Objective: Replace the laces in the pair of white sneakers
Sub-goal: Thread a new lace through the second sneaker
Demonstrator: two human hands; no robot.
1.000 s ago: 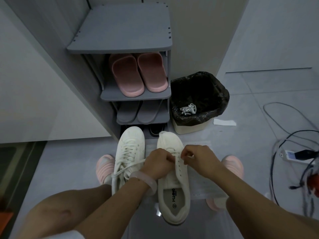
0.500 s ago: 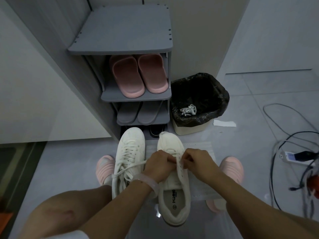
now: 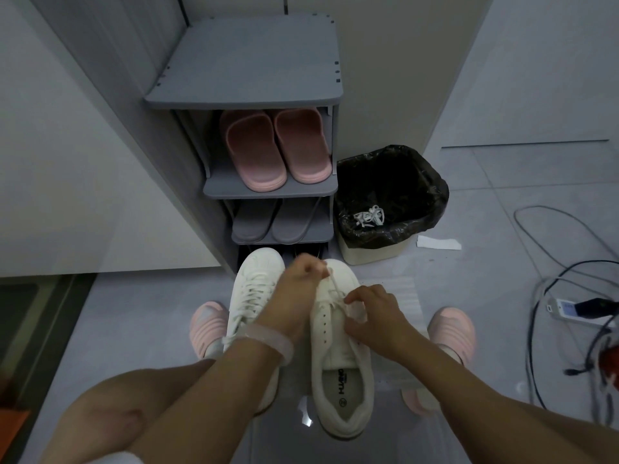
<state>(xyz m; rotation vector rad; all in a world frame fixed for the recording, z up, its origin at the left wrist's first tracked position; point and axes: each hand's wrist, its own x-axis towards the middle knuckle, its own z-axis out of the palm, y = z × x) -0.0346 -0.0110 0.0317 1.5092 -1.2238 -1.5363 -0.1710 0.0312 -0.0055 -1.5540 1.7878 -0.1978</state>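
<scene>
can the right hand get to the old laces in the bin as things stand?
Probably, once freed. The right hand is pinching lace on the right sneaker. The old laces lie exposed in the open bin just beyond, with nothing between.

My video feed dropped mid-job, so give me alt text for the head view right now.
The left hand pulls a white lace up from the right sneaker while the right hand pinches the lace at the eyelets. The left sneaker beside it is already laced. Behind stand a shoe rack and a bin holding old laces.
</scene>
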